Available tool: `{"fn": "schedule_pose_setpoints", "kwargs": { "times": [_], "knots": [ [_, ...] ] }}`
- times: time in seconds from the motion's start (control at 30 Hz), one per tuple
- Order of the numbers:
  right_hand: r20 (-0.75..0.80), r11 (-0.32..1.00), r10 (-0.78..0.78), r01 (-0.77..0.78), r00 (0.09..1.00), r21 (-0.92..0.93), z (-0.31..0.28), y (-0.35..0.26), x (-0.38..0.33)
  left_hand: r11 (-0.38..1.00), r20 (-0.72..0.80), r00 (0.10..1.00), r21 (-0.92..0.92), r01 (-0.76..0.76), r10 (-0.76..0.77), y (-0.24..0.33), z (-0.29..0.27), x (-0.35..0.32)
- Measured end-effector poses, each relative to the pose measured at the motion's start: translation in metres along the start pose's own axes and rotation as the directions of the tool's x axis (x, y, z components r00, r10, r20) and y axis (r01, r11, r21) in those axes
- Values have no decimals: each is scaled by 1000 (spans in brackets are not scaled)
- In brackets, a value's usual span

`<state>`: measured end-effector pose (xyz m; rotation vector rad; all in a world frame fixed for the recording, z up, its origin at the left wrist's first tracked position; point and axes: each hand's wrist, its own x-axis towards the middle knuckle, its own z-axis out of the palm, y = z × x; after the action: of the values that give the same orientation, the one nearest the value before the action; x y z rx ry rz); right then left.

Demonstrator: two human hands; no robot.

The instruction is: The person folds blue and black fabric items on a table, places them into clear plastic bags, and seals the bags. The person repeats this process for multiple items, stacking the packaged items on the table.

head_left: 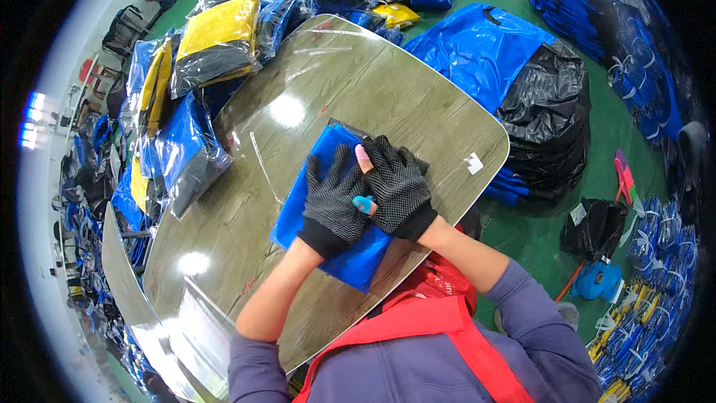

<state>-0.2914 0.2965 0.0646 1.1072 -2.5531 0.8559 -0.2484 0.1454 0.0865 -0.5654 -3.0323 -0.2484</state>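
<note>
A folded blue sheet-like piece [365,263] with a black part at its far edge lies slantwise on the wood-grain table [403,89]. My left hand [333,201], in a black dotted glove, lies flat on its blue face with the fingers stretched. Beside it, my right hand [400,192] presses on the same folded piece, its palm down and fingers extended. The two hands touch near the thumbs. Pink shows on one bare fingertip and blue on a thumb, both next to where the gloves meet. Neither hand grips anything.
Clear-bagged yellow, blue and black packs [216,37] are heaped along the table's left edge. A tall stack of blue and black pieces [541,97] stands right of the table. Transparent bags [205,328] lie at its near left. Blue twine [599,281] sits on the green floor.
</note>
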Motion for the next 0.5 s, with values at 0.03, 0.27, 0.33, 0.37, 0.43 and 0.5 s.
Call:
{"fn": "schedule_pose_setpoints", "kwargs": {
  "times": [0.03,0.27,0.33,0.37,0.43,0.5],
  "knots": [
    [32,999,48,-47,998,-26,10,5,-3,1000,122,993,8,3,-4,-11,-1,5],
    [137,909,-377,338,916,243,2,35,-25,934,-96,995,-357,-26,-9,-66,39,25],
    [193,802,-586,528,787,280,-16,47,-28,862,-66,997,-506,-3,-35,-73,39,20],
    [213,812,-581,541,786,218,-23,54,-28,843,-63,998,-537,-24,-12,-77,35,15],
    [150,778,-628,617,764,113,-29,68,-24,701,22,999,-712,40,-35,-85,21,2],
    [48,870,-469,453,882,193,-25,76,-19,370,121,983,-914,166,-141,-87,11,-18]
  ]
}}
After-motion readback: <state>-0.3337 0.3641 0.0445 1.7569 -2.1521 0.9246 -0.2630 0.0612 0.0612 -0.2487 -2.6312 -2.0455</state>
